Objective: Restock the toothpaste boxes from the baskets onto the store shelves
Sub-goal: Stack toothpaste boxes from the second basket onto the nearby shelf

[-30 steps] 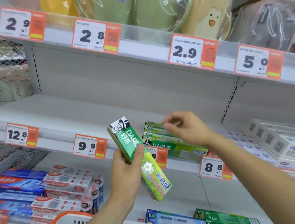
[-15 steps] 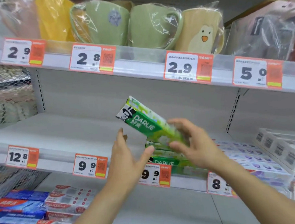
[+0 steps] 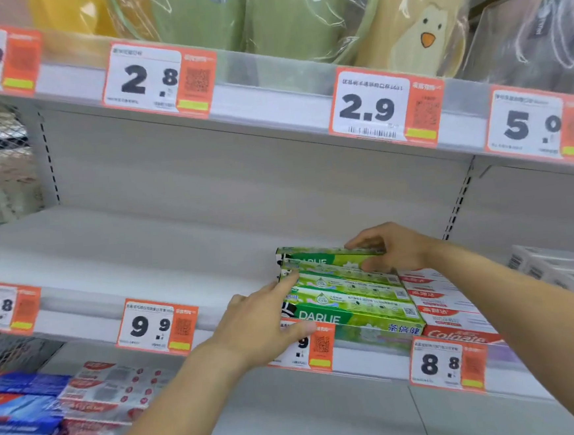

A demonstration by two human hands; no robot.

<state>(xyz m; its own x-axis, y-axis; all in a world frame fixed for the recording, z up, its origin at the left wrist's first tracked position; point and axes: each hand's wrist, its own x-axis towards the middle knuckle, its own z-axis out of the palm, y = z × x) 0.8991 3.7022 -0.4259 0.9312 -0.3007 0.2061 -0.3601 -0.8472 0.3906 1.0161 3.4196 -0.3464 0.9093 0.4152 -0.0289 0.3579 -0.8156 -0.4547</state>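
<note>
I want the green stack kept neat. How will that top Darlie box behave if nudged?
The top Darlie box looks stiff: straight cardboard edges. Probably slippery, glossy print lying on other glossy boxes. Flat-sided, so unlikely to roll. The right hand grips it; left hand steadies the stack's end.

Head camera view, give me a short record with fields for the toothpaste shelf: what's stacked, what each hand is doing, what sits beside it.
top box: green Darlie toothpaste box, lying flat on the stack
stack: more green Darlie boxes on the middle shelf
right hand: right hand grips the top box's right end
left hand: left hand, fingers straight, pressing the stack's left end
neighbour: red-and-white Colgate boxes directly right of the stack
price tag left of stack: 9.9 tag
</note>
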